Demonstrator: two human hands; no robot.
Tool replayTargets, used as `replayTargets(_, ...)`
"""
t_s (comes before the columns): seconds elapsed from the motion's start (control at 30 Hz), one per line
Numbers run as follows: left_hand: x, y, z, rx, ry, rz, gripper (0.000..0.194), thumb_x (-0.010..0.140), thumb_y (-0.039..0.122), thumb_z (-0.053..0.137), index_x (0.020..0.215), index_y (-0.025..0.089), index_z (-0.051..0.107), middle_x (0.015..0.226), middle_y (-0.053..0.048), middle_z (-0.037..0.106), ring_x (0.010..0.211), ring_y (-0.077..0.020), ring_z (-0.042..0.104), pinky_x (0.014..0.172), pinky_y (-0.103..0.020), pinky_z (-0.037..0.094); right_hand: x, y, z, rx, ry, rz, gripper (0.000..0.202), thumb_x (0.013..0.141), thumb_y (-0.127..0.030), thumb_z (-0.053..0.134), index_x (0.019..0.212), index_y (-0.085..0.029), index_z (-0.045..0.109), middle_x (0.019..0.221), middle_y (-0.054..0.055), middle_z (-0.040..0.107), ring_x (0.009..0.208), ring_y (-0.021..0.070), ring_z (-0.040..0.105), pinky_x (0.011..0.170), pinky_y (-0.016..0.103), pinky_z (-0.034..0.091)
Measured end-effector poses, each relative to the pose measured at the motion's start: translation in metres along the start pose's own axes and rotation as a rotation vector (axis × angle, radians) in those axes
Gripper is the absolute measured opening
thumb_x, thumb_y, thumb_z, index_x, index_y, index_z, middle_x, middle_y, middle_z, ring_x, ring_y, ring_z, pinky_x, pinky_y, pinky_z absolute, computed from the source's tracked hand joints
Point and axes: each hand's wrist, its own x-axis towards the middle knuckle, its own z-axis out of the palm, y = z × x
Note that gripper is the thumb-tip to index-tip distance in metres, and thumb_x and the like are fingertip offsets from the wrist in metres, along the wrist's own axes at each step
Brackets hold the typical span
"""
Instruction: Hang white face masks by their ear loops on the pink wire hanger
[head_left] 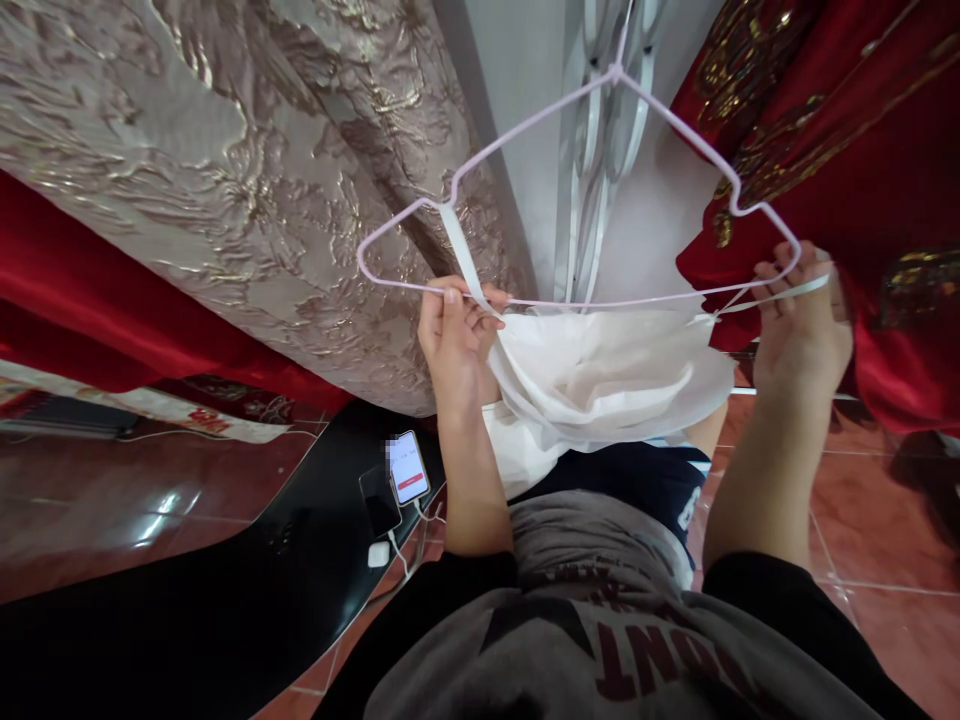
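A pale pink clothes hanger (615,75) hangs in front of me, its hook running out of the top of the head view. Below its lower bar droops a white strappy garment (600,370) of thin, sheer cloth. One white strap (461,250) is looped over the hanger's left shoulder notch. My left hand (457,325) is closed at that strap's lower end and the garment's top edge, against the bar. At the hanger's right corner, my right hand (806,310) has the other strap (795,290) between its fingers, pulled out sideways; this strap is off the notch.
Shiny beige embossed fabric (300,200) hangs to the left, and red sequinned cloth (825,130) to the right. White metal scrollwork (592,150) stands behind the hanger. A black bench (225,560) bears a lit phone (409,465), a dark phone (380,500) and a small white case (379,554).
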Motion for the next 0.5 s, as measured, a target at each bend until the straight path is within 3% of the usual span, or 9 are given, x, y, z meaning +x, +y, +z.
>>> replayTargets(0.13,-0.001,0.004,0.005,-0.013,0.011,-0.003,0.037,0.1,0.056,0.083,0.093,0.025,0.064,0.079,-0.001,0.079,0.074,-0.0148,0.077,0.06,-0.02,0.057,0.003,-0.015,0.012,0.056,-0.019,-0.043,0.024,0.08,-0.035,0.09,0.098,-0.02,0.086,0.1,0.008,0.082,0.089,0.0177,0.082,0.087,0.037,0.067)
replayTargets(0.23,-0.001,0.007,0.008,-0.013,0.029,-0.016,0.038,0.1,0.056,0.082,0.091,0.025,0.063,0.077,0.0,0.078,0.073,-0.0145,0.077,0.06,-0.02,0.057,0.007,-0.04,0.028,0.033,-0.189,-0.173,0.038,0.071,-0.032,0.099,0.105,-0.018,0.086,0.105,0.008,0.082,0.098,0.0209,0.082,0.099,0.045,0.066)
replayTargets(0.3,-0.002,0.009,0.009,-0.018,0.033,-0.015,0.038,0.1,0.056,0.082,0.091,0.025,0.063,0.077,-0.001,0.078,0.074,-0.0147,0.078,0.06,-0.02,0.057,0.009,-0.058,0.039,-0.021,-0.347,-0.271,0.042,0.07,-0.028,0.101,0.108,-0.017,0.085,0.106,0.009,0.081,0.098,0.0207,0.081,0.098,0.047,0.065)
replayTargets(0.37,-0.002,0.008,0.008,-0.029,0.023,-0.007,0.037,0.1,0.055,0.083,0.091,0.025,0.064,0.078,-0.001,0.078,0.074,-0.0148,0.078,0.06,-0.02,0.058,0.009,-0.075,0.05,-0.092,-0.426,-0.368,0.041,0.071,-0.022,0.101,0.108,-0.018,0.084,0.104,0.008,0.081,0.096,0.0195,0.078,0.095,0.045,0.064)
replayTargets(0.5,-0.001,0.005,0.004,-0.051,-0.022,0.007,0.037,0.098,0.055,0.085,0.093,0.025,0.065,0.08,-0.001,0.079,0.074,-0.0149,0.077,0.061,-0.021,0.058,-0.005,-0.095,0.066,-0.096,-0.335,-0.612,0.025,0.075,-0.015,0.091,0.098,-0.021,0.085,0.094,0.006,0.076,0.091,0.0189,0.072,0.082,0.039,0.059)
